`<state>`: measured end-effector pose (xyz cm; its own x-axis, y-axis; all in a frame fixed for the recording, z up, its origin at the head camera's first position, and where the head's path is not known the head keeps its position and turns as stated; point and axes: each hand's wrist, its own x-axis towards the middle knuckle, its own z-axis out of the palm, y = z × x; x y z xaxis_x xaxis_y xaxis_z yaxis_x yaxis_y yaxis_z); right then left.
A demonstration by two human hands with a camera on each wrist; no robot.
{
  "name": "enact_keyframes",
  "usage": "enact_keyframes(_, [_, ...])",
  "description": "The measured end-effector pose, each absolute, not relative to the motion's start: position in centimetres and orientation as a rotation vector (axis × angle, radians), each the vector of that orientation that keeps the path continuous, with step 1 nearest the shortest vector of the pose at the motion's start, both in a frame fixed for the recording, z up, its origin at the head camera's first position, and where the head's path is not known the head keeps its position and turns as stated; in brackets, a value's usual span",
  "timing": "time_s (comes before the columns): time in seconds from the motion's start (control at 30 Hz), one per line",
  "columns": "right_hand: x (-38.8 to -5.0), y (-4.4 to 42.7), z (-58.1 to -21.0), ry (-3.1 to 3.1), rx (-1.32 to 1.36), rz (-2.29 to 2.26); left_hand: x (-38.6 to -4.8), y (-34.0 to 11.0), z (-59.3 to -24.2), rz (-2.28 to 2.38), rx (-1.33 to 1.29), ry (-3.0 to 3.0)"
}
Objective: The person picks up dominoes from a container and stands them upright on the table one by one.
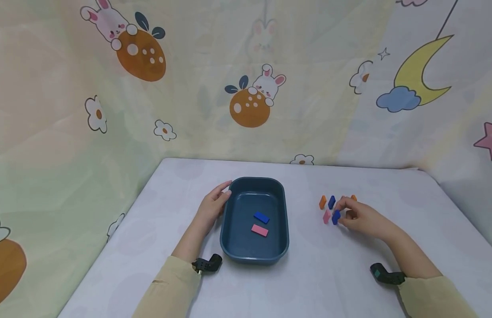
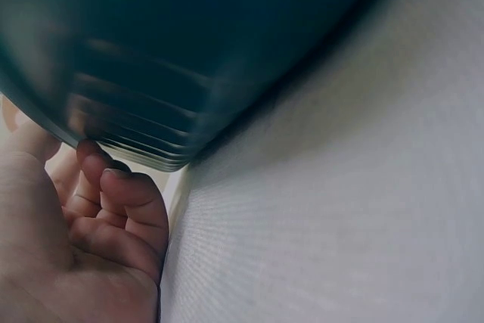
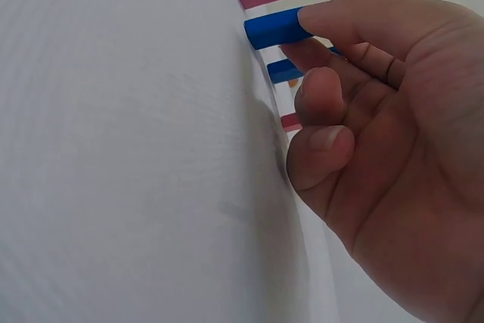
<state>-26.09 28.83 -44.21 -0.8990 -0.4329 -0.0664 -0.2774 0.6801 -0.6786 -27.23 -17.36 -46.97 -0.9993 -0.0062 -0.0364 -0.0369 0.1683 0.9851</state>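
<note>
A dark teal tray (image 1: 255, 259) stands on the table, holding a flat blue block (image 1: 261, 217) and a pink block (image 1: 259, 230). At its upper left side, my left hand (image 1: 211, 209) grips the rim, with some fingers curled against the outer wall (image 2: 136, 104). Right of the tray, my right hand (image 1: 363, 218) pinches an upright blue block (image 3: 274, 29) between thumb and fingers. Close beside it stands a pink block (image 1: 327, 216). Behind these are an orange block (image 1: 322, 202) and another blue block (image 1: 331, 202); my right hand partly covers others.
Another orange block (image 1: 353, 197) shows just behind my right hand. A white cloth (image 1: 317, 274) covers the table. Patterned fabric (image 1: 198, 88) hangs behind it and at the sides. A dark wrist camera (image 1: 209, 263) sits on my left wrist, another (image 1: 387, 274) on my right.
</note>
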Motion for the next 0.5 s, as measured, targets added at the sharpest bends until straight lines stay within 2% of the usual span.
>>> enact_keyframes(0.5, [-25.6,28.0,-40.4,2.727,-0.603,-0.935,-27.2,-17.5,-46.9,1.998,-0.036,2.388])
